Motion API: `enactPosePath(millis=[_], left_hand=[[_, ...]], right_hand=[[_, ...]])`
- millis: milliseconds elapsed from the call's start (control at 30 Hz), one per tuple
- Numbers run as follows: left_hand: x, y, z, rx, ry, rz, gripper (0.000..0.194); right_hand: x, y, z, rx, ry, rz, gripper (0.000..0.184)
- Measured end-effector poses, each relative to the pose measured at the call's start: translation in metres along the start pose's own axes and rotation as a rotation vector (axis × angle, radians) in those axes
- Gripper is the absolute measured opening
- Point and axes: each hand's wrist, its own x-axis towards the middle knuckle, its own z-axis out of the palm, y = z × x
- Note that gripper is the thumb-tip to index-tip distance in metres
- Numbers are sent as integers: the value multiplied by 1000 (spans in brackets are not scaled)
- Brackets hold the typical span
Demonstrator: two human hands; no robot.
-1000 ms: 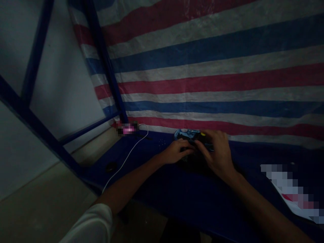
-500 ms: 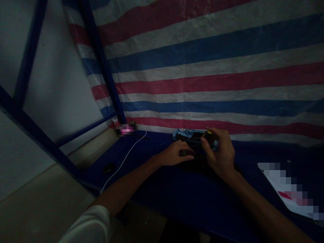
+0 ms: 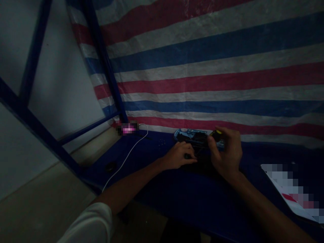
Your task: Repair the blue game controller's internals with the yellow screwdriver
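My right hand is closed round the yellow-and-black handle of what looks like a screwdriver, its thin shaft slanting down to the left into shadow. Fingers bent together, my left hand grips a small dark piece whose kind I cannot make out. Just behind both hands lies a light-blue plastic shell with black parts inside, partly covered by my right hand. A dark area between the hands hides where the tool's tip is.
Small bits lie on the blue table left of the shell. A white cable runs from a glowing pink device. A round black object is at the left, a white sheet at the right. Striped tarp hangs behind.
Both hands have shifted slightly right in the picture, the right one more, with the yellow-and-black tool. The view itself has moved a little, and the grips look the same.
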Motion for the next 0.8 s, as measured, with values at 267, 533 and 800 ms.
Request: enactPosePath(millis=[267,533,800], left_hand=[[1,-2,-11,15,58,-19,16],[-15,-48,-85,327,95,-201,8],[-23,-56,-84,400,-155,-341,11]], right_hand=[[-7,10,3,74,59,131,38],[-5,4,2,48,35,83,37],[-5,4,2,-4,7,28,37]])
